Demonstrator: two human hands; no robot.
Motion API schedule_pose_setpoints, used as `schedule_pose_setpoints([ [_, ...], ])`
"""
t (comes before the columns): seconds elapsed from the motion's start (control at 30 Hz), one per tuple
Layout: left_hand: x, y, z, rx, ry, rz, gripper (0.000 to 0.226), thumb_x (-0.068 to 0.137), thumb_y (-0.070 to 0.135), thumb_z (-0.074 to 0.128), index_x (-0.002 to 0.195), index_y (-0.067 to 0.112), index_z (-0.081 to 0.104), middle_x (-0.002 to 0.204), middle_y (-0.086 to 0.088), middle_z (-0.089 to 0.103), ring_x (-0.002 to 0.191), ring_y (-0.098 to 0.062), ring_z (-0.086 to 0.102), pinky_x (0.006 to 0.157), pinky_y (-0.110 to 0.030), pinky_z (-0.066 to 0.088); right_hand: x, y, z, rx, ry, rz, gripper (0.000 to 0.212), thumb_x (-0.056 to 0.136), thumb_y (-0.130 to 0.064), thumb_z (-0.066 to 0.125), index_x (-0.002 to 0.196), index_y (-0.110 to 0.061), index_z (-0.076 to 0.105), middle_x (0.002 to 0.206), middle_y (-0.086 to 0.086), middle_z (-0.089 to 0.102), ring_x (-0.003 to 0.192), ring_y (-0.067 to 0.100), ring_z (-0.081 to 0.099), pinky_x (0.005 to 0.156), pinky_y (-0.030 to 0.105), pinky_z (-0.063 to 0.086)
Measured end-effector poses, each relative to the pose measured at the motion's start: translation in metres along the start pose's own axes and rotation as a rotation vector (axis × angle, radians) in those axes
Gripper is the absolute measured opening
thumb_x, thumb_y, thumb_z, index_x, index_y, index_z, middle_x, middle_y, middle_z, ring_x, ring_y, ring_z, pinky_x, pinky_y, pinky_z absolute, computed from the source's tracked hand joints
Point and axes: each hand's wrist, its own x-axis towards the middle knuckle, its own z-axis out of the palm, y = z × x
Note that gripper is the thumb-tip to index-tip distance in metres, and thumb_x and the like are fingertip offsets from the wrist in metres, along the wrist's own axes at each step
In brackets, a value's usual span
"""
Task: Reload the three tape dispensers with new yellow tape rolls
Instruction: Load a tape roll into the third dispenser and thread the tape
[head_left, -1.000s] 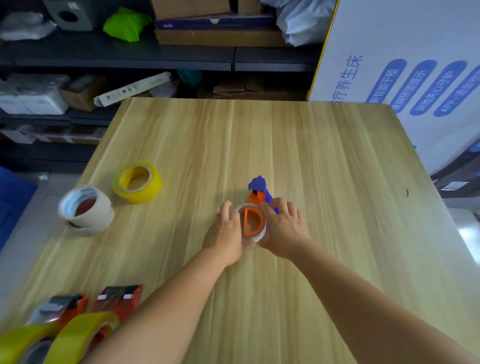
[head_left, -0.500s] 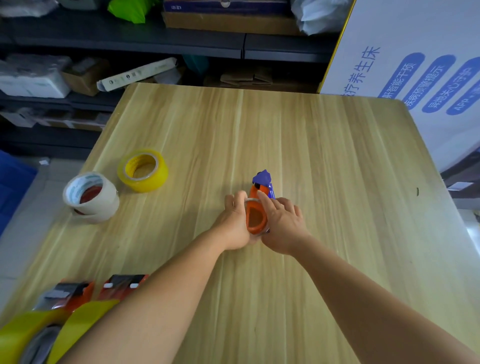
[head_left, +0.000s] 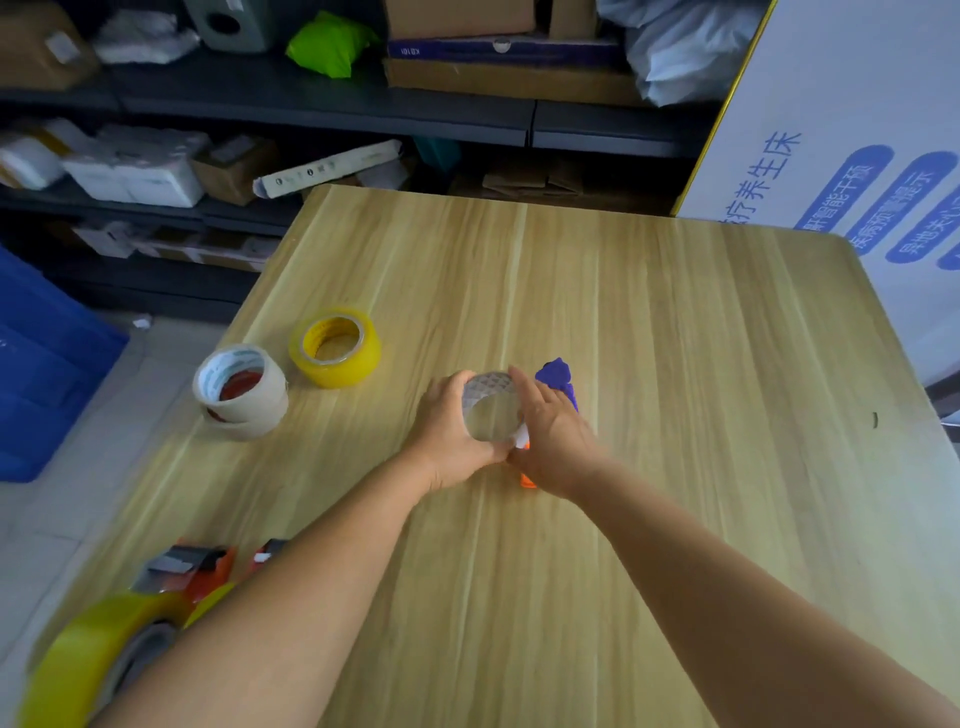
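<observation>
While our left hand (head_left: 449, 426) grips a near-empty clear roll (head_left: 491, 413), our right hand (head_left: 553, 441) presses the dispenser (head_left: 558, 376).
Both sets of fingers are closed mid-surface; a fresh yellow roll (head_left: 336, 347) sits toward the left edge.

– Anything you can actually read here?

– The big white board (head_left: 852, 130) at the right carries blue Chinese print: "养生床" in large characters up its left side, and blue ovals with white writing, one reading "智能干预".

– And the shelves?

– A dark blue box (head_left: 498, 49) shows small white marks, too blurred to make out. The white tape roll (head_left: 240, 387) has blue printing round its core, also unreadable.
</observation>
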Motion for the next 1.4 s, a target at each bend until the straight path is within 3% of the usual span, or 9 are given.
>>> schedule_pose_setpoints([
  [0.07,-0.003,-0.012,-0.016,0.149,0.047,-0.017,0.102,0.061,0.04,0.085,0.144,0.018,0.029,0.14,-0.003,0.034,0.13,-0.021,0.035,0.106,-0.032,0.035,0.008,-0.019,0.008,0.008,-0.055,-0.008,0.08,0.089,-0.011,0.056,0.154,-0.02,0.011,0.155,0.001,0.032,0.13,0.023,0.046,0.098,0.032,0.043],
  [0.17,-0.007,-0.036,-0.036,0.29,0.046,-0.122,0.098,0.067,0.039,0.081,0.145,0.017,0.026,0.143,-0.005,0.03,0.132,-0.025,0.032,0.105,-0.034,0.036,0.02,-0.047,0.024,-0.001,-0.166,-0.07,0.074,0.091,-0.001,0.046,0.154,-0.018,0.011,0.157,0.004,0.028,0.127,0.027,0.051,0.099,0.033,0.044],
  [0.33,-0.007,-0.076,-0.065,0.363,0.107,-0.346,0.089,0.068,0.033,0.081,0.139,0.013,0.03,0.14,-0.007,0.028,0.131,-0.027,0.037,0.1,-0.038,0.042,0.044,-0.086,0.046,-0.024,-0.27,-0.183,0.072,0.093,-0.006,0.05,0.154,-0.015,0.013,0.16,0.003,0.024,0.141,0.022,0.034,0.11,0.027,0.03],
  [0.57,0.008,-0.102,-0.087,0.299,0.099,-0.458,0.094,0.072,0.037,0.078,0.144,0.014,0.021,0.145,-0.006,0.022,0.127,-0.029,0.046,0.1,-0.04,0.044,0.098,-0.12,0.067,-0.164,-0.243,-0.253,0.072,0.092,-0.006,0.049,0.154,-0.02,0.014,0.162,-0.003,0.016,0.146,0.02,0.021,0.115,0.032,0.026],
  [0.7,0.017,-0.109,-0.093,0.328,0.093,-0.408,0.092,0.075,0.031,0.075,0.144,0.01,0.019,0.146,-0.009,0.024,0.132,-0.031,0.04,0.105,-0.038,0.038,0.133,-0.129,0.073,-0.261,-0.215,-0.249,0.073,0.091,-0.006,0.048,0.154,-0.018,0.013,0.163,-0.002,0.011,0.149,0.019,0.012,0.118,0.033,0.02],
  [0.87,0.021,-0.109,-0.098,0.296,0.045,-0.389,0.113,0.072,0.045,0.076,0.151,0.008,0.005,0.152,-0.01,0.019,0.143,-0.03,0.02,0.115,-0.039,0.024,0.164,-0.135,0.072,-0.41,-0.256,-0.26,0.072,0.091,-0.01,0.052,0.152,-0.028,0.019,0.162,-0.006,0.014,0.149,0.018,0.01,0.117,0.039,0.023],
  [1.03,0.023,-0.106,-0.099,0.253,0.13,-0.31,0.091,0.082,0.047,0.063,0.15,0.009,0.016,0.155,-0.008,0.023,0.142,-0.027,0.022,0.115,-0.036,0.023,0.172,-0.132,0.067,-0.568,-0.151,-0.25,0.055,0.092,-0.01,0.049,0.143,-0.024,0.037,0.148,-0.001,0.037,0.138,0.021,0.029,0.107,0.033,0.032],
  [1.17,0.026,-0.1,-0.101,0.309,0.118,-0.243,0.082,0.09,0.04,0.055,0.152,0.008,0.011,0.157,-0.009,0.02,0.144,-0.026,0.02,0.114,-0.035,0.019,0.168,-0.115,0.062,-0.53,-0.124,-0.135,0.054,0.087,-0.005,0.052,0.14,-0.015,0.043,0.145,0.001,0.036,0.139,0.021,0.03,0.11,0.031,0.031],
  [1.4,0.04,-0.076,-0.085,0.367,0.079,-0.02,0.067,0.092,0.034,0.055,0.149,0.014,0.027,0.157,-0.001,0.026,0.144,-0.018,0.026,0.114,-0.034,0.026,0.144,-0.073,0.038,-0.432,-0.154,0.041,0.048,0.088,-0.009,0.051,0.135,-0.014,0.05,0.145,0.002,0.038,0.138,0.021,0.038,0.11,0.032,0.034],
])
